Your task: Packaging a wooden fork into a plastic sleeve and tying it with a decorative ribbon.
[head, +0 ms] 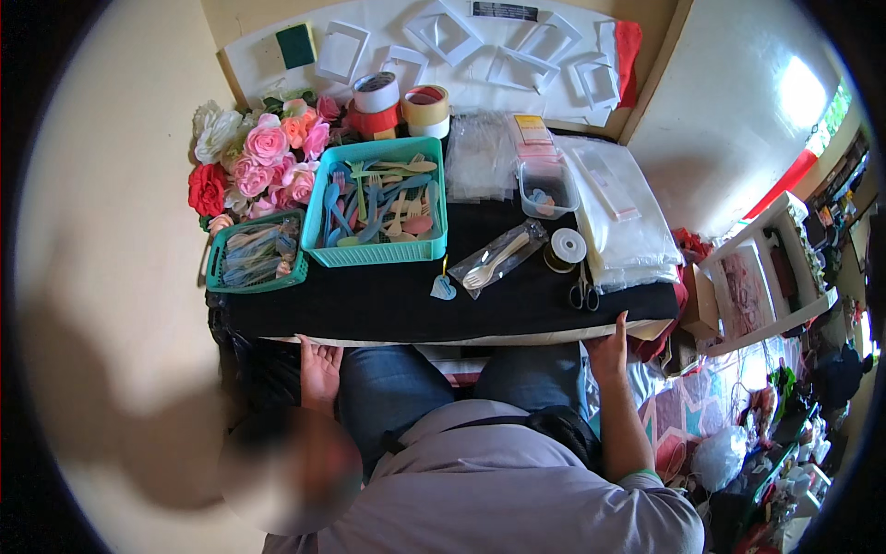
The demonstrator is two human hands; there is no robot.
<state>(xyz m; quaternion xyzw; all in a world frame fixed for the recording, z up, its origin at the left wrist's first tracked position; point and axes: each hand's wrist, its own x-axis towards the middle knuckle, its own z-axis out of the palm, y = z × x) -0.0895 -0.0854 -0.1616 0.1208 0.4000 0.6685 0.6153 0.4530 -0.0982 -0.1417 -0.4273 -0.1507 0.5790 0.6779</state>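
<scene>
My left hand (322,367) is palm up at the front edge of the black-covered table (374,311), its thumb by the rim and its fingertips tucked beneath. At the right end of that edge my right hand (608,352) has its thumb over the top, its fingers hidden below. Between them, further in, lies a heart-shaped tag (444,287) on a yellow tie. Beside it is a clear plastic sleeve (529,244) with a pale fork and spoon (495,262). Black-handled scissors (583,294) lie near a ribbon spool (567,246).
A turquoise basket (374,256) holds loose coloured cutlery. A smaller green basket (257,282) holds wrapped sets. Behind are artificial flowers (266,142), tape rolls (426,107), a clear tub (549,197) and plastic bags (623,235). A wall (124,242) stands at left; a white crate (775,325) at right.
</scene>
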